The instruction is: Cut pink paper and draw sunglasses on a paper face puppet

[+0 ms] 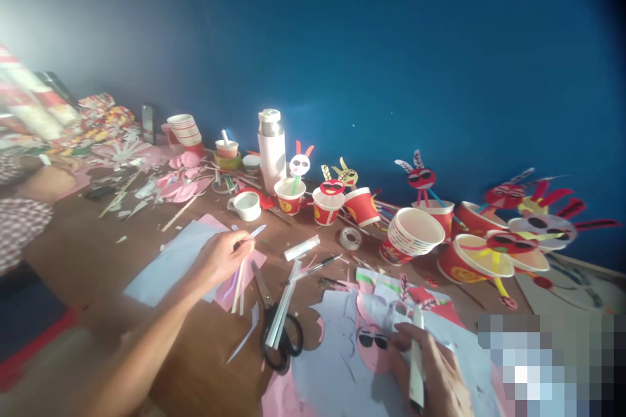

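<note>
My left hand (227, 254) is closed in a pinch above some blue and pink paper sheets (169, 260), and a small white paper strip (258, 230) sticks out from its fingertips. In my right hand (435, 365) is a white pen-shaped tube (417, 358), held upright; its exact kind is unclear. The fingertips of that hand are beside a round pink paper face (375, 358) with black sunglasses, lying on a pale paper sheet (327, 345). Black-handled scissors (274, 319) lie between my hands, with white strips (283, 306) across them.
Red paper cups (289, 197) with paper bug figures line the wall side. A stack of cups (413, 234), a tape roll (351, 239), a white flask (272, 153) and a pen (315, 269) stand or lie nearby. At left, another person's arm (49, 179) works among paper scraps.
</note>
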`<state>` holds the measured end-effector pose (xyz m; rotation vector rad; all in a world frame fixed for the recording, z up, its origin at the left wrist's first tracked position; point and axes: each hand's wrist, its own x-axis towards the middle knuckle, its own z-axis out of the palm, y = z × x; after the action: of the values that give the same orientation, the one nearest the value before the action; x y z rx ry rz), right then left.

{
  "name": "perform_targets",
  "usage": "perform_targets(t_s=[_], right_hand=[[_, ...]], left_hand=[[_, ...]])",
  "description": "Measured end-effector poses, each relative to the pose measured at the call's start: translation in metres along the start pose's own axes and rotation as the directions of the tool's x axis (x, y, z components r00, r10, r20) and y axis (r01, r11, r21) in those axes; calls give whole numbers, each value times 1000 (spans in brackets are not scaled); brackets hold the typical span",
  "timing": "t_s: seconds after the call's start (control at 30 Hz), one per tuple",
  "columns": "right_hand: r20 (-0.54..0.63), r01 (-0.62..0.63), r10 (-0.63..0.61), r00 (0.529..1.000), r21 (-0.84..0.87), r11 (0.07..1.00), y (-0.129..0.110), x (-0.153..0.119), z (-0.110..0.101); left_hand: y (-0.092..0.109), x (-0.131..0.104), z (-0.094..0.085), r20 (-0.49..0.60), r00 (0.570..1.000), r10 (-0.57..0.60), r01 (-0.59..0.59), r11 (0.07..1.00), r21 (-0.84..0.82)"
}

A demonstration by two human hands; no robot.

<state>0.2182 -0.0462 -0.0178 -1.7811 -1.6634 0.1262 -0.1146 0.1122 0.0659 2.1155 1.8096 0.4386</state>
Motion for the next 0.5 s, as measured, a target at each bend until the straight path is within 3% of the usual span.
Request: perform_targets(t_s=[0.13, 0.23, 0.37, 0.5], right_hand=[[18, 41, -40, 999, -57, 998, 6, 0, 0], [44, 106, -102, 994, -109, 988, 13, 0, 0], [60, 122, -114, 992, -144, 982, 14, -1, -1], [23, 105, -103, 994, -130, 986, 6, 0, -3]], left_hand=[[-24, -26, 7, -43, 991, -125, 127, 991, 42], [-28, -34, 12, -36, 986, -164, 165, 984, 62], [-16, -53, 5, -30, 982, -185, 187, 979, 80], [8, -108, -23, -28, 987, -161, 163, 984, 76]])
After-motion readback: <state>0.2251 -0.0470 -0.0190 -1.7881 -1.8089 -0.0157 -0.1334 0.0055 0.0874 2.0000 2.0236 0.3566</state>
